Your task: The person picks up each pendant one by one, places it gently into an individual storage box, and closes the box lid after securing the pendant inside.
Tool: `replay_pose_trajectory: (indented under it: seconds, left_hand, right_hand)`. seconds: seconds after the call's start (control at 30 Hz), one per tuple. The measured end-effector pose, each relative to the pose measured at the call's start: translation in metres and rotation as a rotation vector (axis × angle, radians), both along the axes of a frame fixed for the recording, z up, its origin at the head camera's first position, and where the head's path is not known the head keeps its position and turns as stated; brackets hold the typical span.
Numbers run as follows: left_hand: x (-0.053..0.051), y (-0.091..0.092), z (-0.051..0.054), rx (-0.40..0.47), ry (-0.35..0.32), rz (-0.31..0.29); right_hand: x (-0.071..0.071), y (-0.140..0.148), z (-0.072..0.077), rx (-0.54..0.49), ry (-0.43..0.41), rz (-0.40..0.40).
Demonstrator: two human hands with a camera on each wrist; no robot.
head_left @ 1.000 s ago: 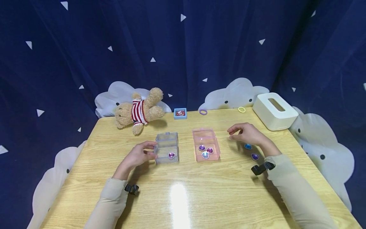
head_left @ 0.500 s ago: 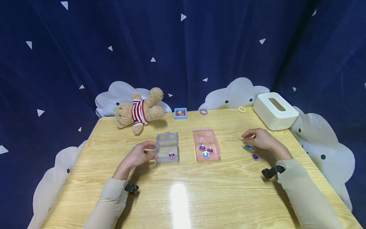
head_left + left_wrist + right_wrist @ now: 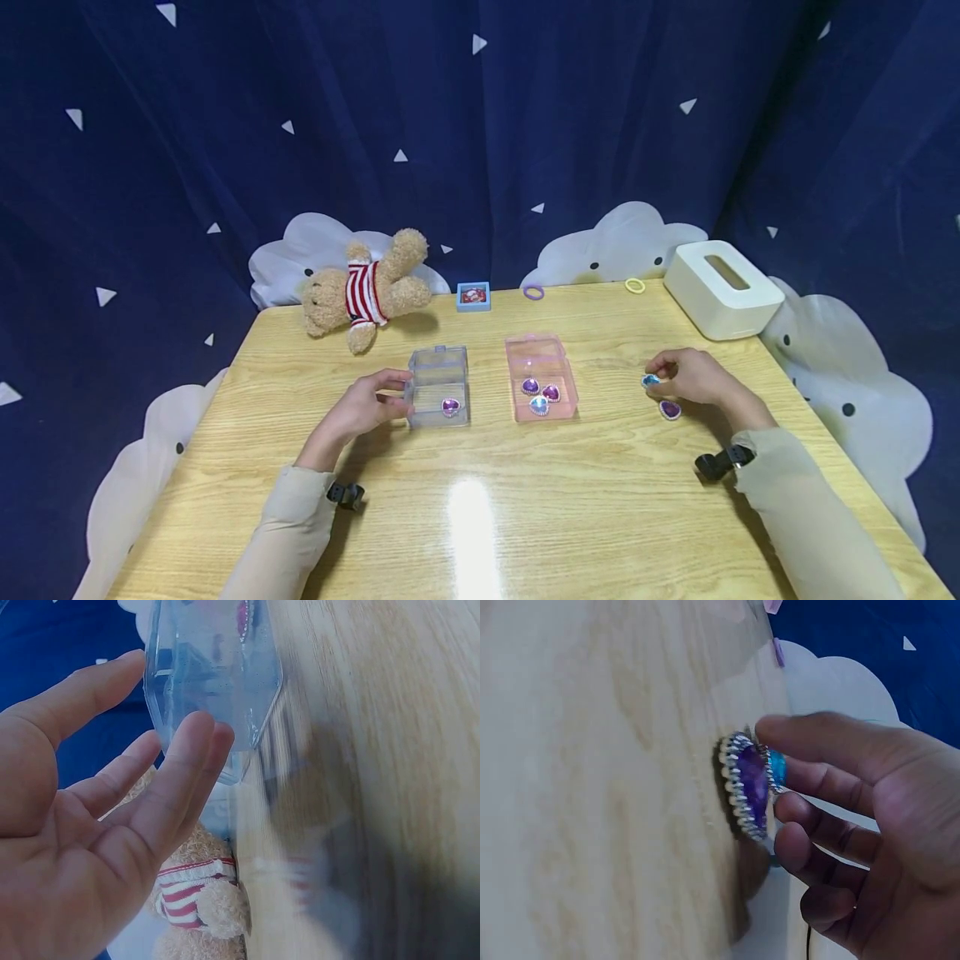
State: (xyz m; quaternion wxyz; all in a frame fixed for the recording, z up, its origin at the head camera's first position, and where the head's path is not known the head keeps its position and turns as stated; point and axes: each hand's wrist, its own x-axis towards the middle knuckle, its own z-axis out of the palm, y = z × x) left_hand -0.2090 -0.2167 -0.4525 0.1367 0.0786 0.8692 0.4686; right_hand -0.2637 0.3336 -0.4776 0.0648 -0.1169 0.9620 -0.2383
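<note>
My left hand (image 3: 363, 407) rests its fingertips against the left side of a clear, open-lidded plastic box (image 3: 427, 417), fingers relaxed. One magenta gem (image 3: 451, 407) with a beaded silver rim lies inside that box. To its right stands an open pink box (image 3: 562, 410), holding a purple gem (image 3: 530, 387), a magenta gem (image 3: 551, 392) and a pale blue gem (image 3: 539, 406). My right hand (image 3: 697, 377) pinches a blue gem (image 3: 650, 380) between thumb and fingers. Just nearer me, a purple gem (image 3: 754, 784) lies on the table, partly covering the blue one in the right wrist view.
A teddy bear (image 3: 363, 292) in a striped shirt lies at the back left. Along the back edge are a small blue square box (image 3: 473, 305), a purple ring (image 3: 533, 292) and a yellow ring (image 3: 634, 286). A white tissue box (image 3: 723, 312) stands back right.
My right hand has moved right and nearer me, from beside the pink box to the blue gem, and taken hold of it. The left hand has kept its place.
</note>
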Motion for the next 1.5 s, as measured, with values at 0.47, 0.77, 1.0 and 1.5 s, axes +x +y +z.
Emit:
replay_pose_trajectory:
  seconds: [0.47,0.77,1.0,1.5]
  left_hand:
    - [0.003,0.000,-0.002,0.006,0.008,-0.003]
    - [0.003,0.000,-0.002,0.015,0.004,0.001]
    - [0.003,0.000,-0.001,0.022,0.018,-0.019]
    - [0.002,-0.001,-0.001,0.054,0.002,-0.015]
  right_hand:
    - [0.006,-0.006,0.002,-0.005,0.046,0.021]
    - [0.004,-0.022,0.018,-0.061,0.018,0.020]
    - [0.000,-0.043,0.032,-0.085,0.080,0.064]
    - [-0.007,-0.100,0.049,-0.138,0.167,0.232]
